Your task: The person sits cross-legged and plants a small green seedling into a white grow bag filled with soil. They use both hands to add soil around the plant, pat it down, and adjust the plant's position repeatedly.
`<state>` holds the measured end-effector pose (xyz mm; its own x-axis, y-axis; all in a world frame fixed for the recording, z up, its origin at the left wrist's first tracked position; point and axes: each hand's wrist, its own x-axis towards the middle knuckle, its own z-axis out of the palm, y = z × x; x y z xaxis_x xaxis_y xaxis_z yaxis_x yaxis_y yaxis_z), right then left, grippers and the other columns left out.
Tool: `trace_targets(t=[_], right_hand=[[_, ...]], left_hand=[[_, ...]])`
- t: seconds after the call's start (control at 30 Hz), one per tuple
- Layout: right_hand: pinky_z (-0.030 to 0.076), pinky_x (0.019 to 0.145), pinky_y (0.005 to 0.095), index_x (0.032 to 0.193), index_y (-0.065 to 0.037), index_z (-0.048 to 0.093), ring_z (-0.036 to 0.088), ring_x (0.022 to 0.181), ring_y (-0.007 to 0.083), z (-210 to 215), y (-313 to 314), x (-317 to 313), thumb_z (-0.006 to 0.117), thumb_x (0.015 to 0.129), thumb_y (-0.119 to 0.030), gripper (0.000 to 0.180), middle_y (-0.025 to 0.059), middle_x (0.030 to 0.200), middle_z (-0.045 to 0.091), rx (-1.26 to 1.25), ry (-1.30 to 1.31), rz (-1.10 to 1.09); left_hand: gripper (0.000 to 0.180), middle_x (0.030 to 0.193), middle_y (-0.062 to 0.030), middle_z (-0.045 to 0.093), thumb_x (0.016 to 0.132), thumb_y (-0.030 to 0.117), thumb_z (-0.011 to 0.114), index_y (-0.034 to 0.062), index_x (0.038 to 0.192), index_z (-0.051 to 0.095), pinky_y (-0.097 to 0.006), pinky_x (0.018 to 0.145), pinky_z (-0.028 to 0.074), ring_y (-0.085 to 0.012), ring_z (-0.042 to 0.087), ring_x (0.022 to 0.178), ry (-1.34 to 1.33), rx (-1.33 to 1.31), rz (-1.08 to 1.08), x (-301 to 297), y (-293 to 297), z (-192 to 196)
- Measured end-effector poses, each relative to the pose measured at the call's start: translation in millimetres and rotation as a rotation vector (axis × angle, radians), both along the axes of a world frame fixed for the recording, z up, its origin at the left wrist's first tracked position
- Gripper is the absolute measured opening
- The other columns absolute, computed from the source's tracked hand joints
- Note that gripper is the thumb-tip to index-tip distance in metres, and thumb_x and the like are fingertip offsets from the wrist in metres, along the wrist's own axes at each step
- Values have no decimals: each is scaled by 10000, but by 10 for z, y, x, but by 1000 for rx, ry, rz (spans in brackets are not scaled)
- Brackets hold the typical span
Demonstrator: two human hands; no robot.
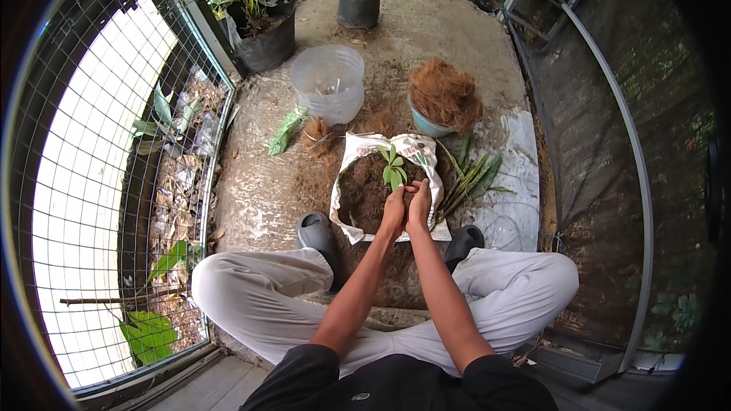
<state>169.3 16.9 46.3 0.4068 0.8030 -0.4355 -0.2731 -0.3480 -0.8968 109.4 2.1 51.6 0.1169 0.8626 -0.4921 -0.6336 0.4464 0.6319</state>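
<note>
A small green seedling (393,170) with several narrow leaves stands over a white sack (353,154) whose rim is rolled down. Dark soil (359,196) fills the sack. My left hand (394,210) and my right hand (418,204) come together at the seedling's base, over the right side of the soil. Both hands have their fingers curled in around that base; the roots and some fingertips are hidden. The leaves rise just beyond my fingers.
Beyond the sack are a translucent tub (329,84) and a teal pot (428,123) heaped with brown coconut fibre (445,95). Cut long leaves (474,181) lie to the right, a crumpled green leaf (286,132) to the left. Wire mesh (84,183) and dark netting (586,160) flank me.
</note>
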Motion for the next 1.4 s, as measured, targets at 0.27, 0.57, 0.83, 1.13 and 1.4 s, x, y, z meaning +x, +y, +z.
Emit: trace_targets(t=[0.27,0.57,0.83,1.13,1.4], right_hand=[[416,767,357,1156,-85,555,543,892,173,80,-7,178,341,955,-519,524,45,992,585,-169,-22,138],[328,1049,464,1393,-114,345,310,1317,313,-836,-439,233,536,925,-326,548,120,1431,313,-444,-520,587],[432,953,447,1411,-94,285,407,1205,326,-1018,-480,9,604,884,-219,629,135,1353,338,-410,-800,473],[409,967,451,1320,-87,410,429,1168,328,-1008,-372,-27,652,857,-230,541,138,1257,440,-456,-902,542],[367,1007,504,1241,-67,537,427,1195,305,-1068,-342,26,642,864,-298,454,111,1245,501,-475,-1017,573]], left_hand=[[658,751,-83,633,944,590,232,66,831,614,-326,637,461,-191,582,685,137,-111,293,-519,135,-61],[617,636,-98,579,950,557,254,55,742,548,-335,593,465,-227,564,590,-39,-108,434,-934,238,60],[598,623,-96,571,954,537,270,57,725,541,-352,546,468,-237,565,542,-12,-130,441,-979,201,41],[585,612,-111,569,962,503,281,48,699,538,-351,563,479,-233,566,566,-30,-142,431,-958,184,39],[566,621,-116,572,963,484,295,43,699,534,-354,592,492,-229,564,591,6,-146,462,-968,171,35]])
